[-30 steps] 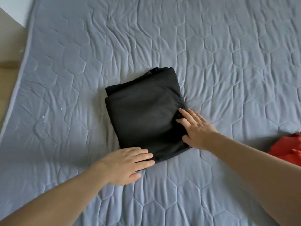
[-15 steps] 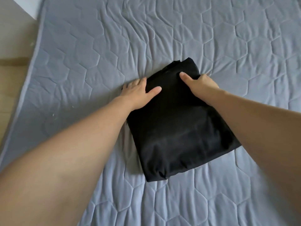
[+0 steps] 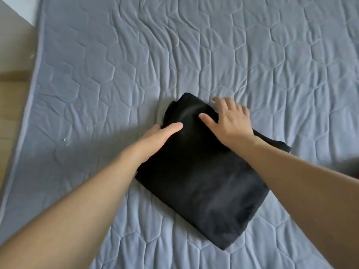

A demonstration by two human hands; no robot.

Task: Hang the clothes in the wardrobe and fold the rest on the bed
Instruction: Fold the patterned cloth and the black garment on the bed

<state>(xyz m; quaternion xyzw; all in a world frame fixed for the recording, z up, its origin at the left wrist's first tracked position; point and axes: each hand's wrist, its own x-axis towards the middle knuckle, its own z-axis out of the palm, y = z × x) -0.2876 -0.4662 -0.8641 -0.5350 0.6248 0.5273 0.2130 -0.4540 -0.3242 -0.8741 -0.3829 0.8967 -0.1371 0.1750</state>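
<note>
Both hands lie flat with fingers straight on the far end of the folded black garment (image 3: 202,177), left hand (image 3: 163,134) at its left edge, right hand (image 3: 231,123) at its right, its long axis running toward the bed's (image 3: 97,65) near edge.

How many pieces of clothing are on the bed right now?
1 for certain: a folded black garment in the middle of the grey quilted bed, under both hands. A blurred reddish patch at the right edge might be another.
</note>
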